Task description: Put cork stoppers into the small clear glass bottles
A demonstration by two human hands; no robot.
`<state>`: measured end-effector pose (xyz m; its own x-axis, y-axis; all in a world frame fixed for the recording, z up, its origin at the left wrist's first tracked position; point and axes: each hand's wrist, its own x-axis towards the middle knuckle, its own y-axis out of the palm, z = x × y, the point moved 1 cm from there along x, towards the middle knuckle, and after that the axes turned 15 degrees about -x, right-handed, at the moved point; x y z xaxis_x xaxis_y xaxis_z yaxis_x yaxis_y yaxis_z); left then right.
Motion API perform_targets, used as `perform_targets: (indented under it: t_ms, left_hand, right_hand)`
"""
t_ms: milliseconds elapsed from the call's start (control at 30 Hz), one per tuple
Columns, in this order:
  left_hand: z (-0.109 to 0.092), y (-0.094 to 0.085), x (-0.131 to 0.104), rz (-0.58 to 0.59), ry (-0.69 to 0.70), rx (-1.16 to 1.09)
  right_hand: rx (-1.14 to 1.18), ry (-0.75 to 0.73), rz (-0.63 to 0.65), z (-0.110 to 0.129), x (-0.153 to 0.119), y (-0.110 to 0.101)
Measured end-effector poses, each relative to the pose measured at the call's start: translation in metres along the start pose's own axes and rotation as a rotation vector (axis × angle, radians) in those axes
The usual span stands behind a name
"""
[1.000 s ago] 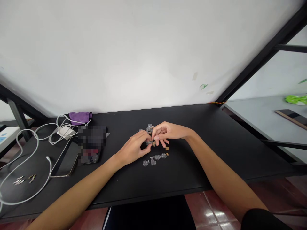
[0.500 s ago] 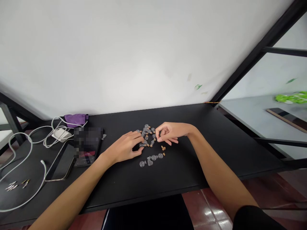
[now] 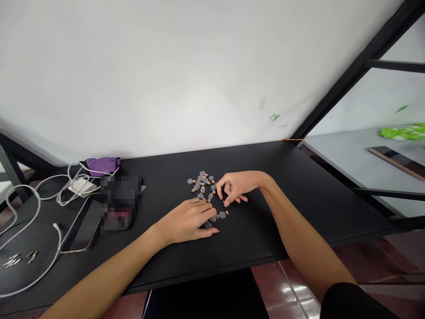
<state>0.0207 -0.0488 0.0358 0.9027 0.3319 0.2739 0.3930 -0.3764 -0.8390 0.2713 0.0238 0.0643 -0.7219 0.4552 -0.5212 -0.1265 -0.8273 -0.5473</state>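
My left hand [image 3: 191,220] rests low over the near row of small clear glass bottles, covering some. Its thumb and fingers are spread, with a bottle [image 3: 208,224] showing between them. Two more bottles of that row, one a round bottle [image 3: 222,215], lie beyond its fingertips. My right hand [image 3: 235,185] hovers to the right, fingers bent and apart, thumb tip at the small corks [image 3: 225,203], partly hiding them. A single cork [image 3: 227,212] lies nearer me. Behind both hands sits a cluster of corked glass bottles [image 3: 201,179].
On the left of the black table [image 3: 252,241] are a phone [image 3: 81,226], a blurred-out dark object [image 3: 121,201], white cables, a white charger [image 3: 82,187] and a purple pouch [image 3: 102,165]. Small metal pieces [image 3: 12,261] lie far left. A white wall stands behind.
My left hand has left the corked bottles and moved nearer me and right, over the near row. My right hand has lowered its thumb to the corks.
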Motion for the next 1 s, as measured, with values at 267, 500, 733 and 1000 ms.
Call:
perform_targets:
  t_ms: [267, 500, 733, 1000]
  left_hand:
    - [0.008, -0.002, -0.003, 0.001, -0.043, -0.002]
    - [0.006, -0.002, -0.002, -0.035, -0.029, -0.014]
    - [0.006, -0.003, -0.002, -0.023, -0.055, -0.029]
    - [0.007, -0.002, -0.003, -0.019, -0.090, -0.055]
  right_hand:
    - [-0.003, 0.004, 0.020, 0.002, 0.000, 0.000]
    - [-0.014, 0.012, 0.007, 0.004, -0.001, 0.000]
    - [0.011, 0.006, -0.053, 0.006, -0.002, -0.001]
    - [0.159, -0.122, -0.228, 0.011, -0.003, -0.001]
